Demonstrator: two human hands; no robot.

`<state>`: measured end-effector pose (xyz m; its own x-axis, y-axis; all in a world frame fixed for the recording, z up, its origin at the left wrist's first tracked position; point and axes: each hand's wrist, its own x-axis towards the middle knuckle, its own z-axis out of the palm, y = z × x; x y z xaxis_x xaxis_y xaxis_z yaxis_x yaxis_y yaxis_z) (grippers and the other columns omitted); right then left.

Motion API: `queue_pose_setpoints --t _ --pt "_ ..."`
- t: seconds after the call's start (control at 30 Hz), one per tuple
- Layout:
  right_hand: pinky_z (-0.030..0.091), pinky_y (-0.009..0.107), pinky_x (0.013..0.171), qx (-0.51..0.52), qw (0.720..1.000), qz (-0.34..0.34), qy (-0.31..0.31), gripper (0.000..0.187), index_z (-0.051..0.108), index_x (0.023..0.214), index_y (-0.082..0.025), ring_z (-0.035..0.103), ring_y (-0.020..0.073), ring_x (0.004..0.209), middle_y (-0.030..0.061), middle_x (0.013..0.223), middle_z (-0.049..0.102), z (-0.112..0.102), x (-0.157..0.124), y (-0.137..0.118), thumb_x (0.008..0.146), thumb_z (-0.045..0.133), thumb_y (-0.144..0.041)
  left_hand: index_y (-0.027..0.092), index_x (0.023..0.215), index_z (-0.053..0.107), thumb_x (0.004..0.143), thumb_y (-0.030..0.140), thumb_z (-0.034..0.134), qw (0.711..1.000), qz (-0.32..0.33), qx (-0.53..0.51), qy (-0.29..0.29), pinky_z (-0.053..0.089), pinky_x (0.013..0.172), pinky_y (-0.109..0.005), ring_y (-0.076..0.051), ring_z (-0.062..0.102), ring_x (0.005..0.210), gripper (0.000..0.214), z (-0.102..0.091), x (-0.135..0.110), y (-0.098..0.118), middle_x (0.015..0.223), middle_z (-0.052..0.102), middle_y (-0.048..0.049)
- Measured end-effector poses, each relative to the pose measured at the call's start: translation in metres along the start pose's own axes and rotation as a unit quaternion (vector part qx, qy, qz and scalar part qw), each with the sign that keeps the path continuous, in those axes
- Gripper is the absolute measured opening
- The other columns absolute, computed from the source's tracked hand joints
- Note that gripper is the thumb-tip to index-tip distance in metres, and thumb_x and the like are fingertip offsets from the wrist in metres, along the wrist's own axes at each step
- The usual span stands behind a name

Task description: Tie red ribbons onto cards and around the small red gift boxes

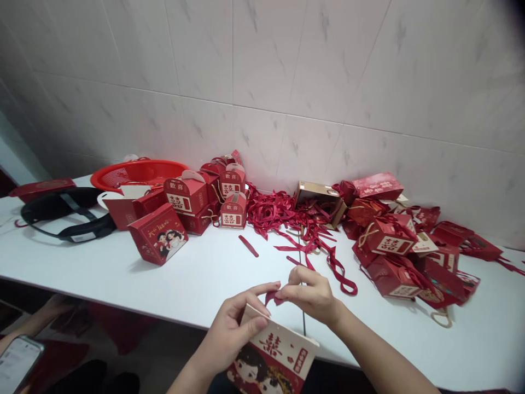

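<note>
My left hand (241, 323) grips the top edge of a red and cream paper gift box (287, 350) printed with a cartoon couple, its thumb on the front face. Close beside it, my right hand (309, 293) pinches a dark red ribbon (273, 297) at the box's upper edge. Whether the ribbon passes through a hole in the box is hidden by the fingers. Beyond the hands, a heap of red ribbons (273, 210) lies against the wall, with some loose strands trailing forward. A single short red strip (248, 246) rests on the white table (197, 284).
Several red gift boxes (186, 194) are stacked left of centre, with another box (158, 235) in front. A red plastic basket (139, 169) and a black headset strap (69, 213) sit farther left. Boxes (394, 243) pile up at right. Someone else holds a phone (20, 361) at lower left.
</note>
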<state>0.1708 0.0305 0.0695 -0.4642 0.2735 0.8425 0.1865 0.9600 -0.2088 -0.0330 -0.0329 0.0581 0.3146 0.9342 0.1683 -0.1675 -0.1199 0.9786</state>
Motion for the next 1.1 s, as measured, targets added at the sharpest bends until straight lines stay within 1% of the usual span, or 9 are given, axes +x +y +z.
queue_pose_setpoints --t 0.13,0.3,0.43,0.53,0.83,0.93,1.0,1.07,1.1 --pt "0.051 0.021 0.05 0.043 0.999 0.031 0.009 0.015 0.072 0.095 -0.022 0.058 0.0112 0.058 0.0002 0.068 0.054 0.005 -0.002 0.001 0.087 0.062 -0.015 0.02 0.077 0.069 0.081 0.037 0.069 1.0 0.004 0.03 -0.001 0.037 0.103 -0.044 -0.034 0.049 0.128 0.018 0.002 -0.001 -0.001 0.135 0.059 -0.0113" --pt "0.058 0.021 0.059 0.073 0.995 0.066 0.011 0.016 0.07 0.093 -0.02 0.065 0.0128 0.07 0.0049 0.083 0.061 0.012 -0.004 0.001 0.088 0.059 -0.01 0.019 0.074 0.066 0.079 0.036 0.071 1.0 -0.012 0.011 0.018 0.037 0.103 -0.045 -0.034 0.053 0.125 0.018 0.004 0.0 -0.007 0.139 0.056 -0.0133" --pt "0.058 0.022 0.062 0.074 0.993 0.09 0.025 0.014 0.069 0.092 -0.019 0.066 0.0139 0.072 0.0051 0.081 0.064 0.016 -0.008 0.002 0.087 0.06 -0.009 0.018 0.074 0.067 0.078 0.035 0.071 0.999 -0.023 0.02 0.024 0.031 0.108 -0.046 -0.034 0.045 0.132 0.018 0.004 0.002 -0.011 0.14 0.054 -0.0148" --pt "0.058 0.024 0.065 0.078 0.991 0.102 0.034 0.014 0.068 0.092 -0.019 0.066 0.0149 0.073 0.0054 0.08 0.067 0.018 -0.01 0.002 0.087 0.061 -0.008 0.019 0.074 0.067 0.078 0.035 0.071 0.999 -0.029 0.028 0.022 0.03 0.108 -0.045 -0.034 0.042 0.135 0.017 0.004 0.003 -0.013 0.141 0.053 -0.0147" --pt "0.055 0.025 0.062 0.089 0.989 0.116 0.016 0.011 0.067 0.089 -0.018 0.066 0.0154 0.068 0.0056 0.074 0.069 0.025 -0.012 0.003 0.088 0.06 -0.01 0.018 0.075 0.065 0.08 0.036 0.07 0.998 -0.037 0.028 0.036 0.031 0.107 -0.046 -0.034 0.039 0.137 0.019 0.005 0.004 -0.013 0.13 0.062 -0.0165" --pt "0.055 0.025 0.061 0.095 0.988 0.121 0.02 0.011 0.068 0.087 -0.018 0.066 0.0154 0.067 0.0056 0.073 0.069 0.027 -0.013 0.005 0.087 0.061 -0.01 0.017 0.074 0.065 0.079 0.035 0.07 0.998 -0.034 0.031 0.036 0.033 0.106 -0.046 -0.035 0.041 0.135 0.019 0.005 0.003 -0.012 0.128 0.063 -0.017" --pt "0.055 0.024 0.062 0.1 0.987 0.124 0.021 0.011 0.07 0.087 -0.018 0.067 0.0154 0.068 0.0054 0.074 0.07 0.025 -0.014 0.008 0.086 0.062 -0.011 0.017 0.074 0.066 0.079 0.035 0.07 0.998 -0.035 0.035 0.04 0.037 0.103 -0.044 -0.035 0.046 0.131 0.019 0.005 0.004 -0.012 0.129 0.063 -0.0173" --pt "0.056 0.025 0.064 0.098 0.985 0.138 0.036 0.011 0.071 0.086 -0.02 0.068 0.0158 0.07 0.0042 0.075 0.071 0.02 -0.018 0.013 0.084 0.065 -0.011 0.017 0.073 0.066 0.079 0.035 0.07 0.996 -0.029 0.047 0.069 0.042 0.098 -0.042 -0.034 0.054 0.123 0.02 0.003 0.008 -0.012 0.133 0.06 -0.0168" --pt "0.056 0.026 0.064 0.096 0.981 0.157 0.06 0.011 0.072 0.085 -0.021 0.068 0.016 0.07 0.0033 0.075 0.071 0.015 -0.021 0.016 0.083 0.066 -0.011 0.016 0.073 0.066 0.079 0.035 0.069 0.993 -0.02 0.056 0.099 0.044 0.096 -0.04 -0.033 0.058 0.118 0.02 0.001 0.011 -0.014 0.133 0.06 -0.0162"
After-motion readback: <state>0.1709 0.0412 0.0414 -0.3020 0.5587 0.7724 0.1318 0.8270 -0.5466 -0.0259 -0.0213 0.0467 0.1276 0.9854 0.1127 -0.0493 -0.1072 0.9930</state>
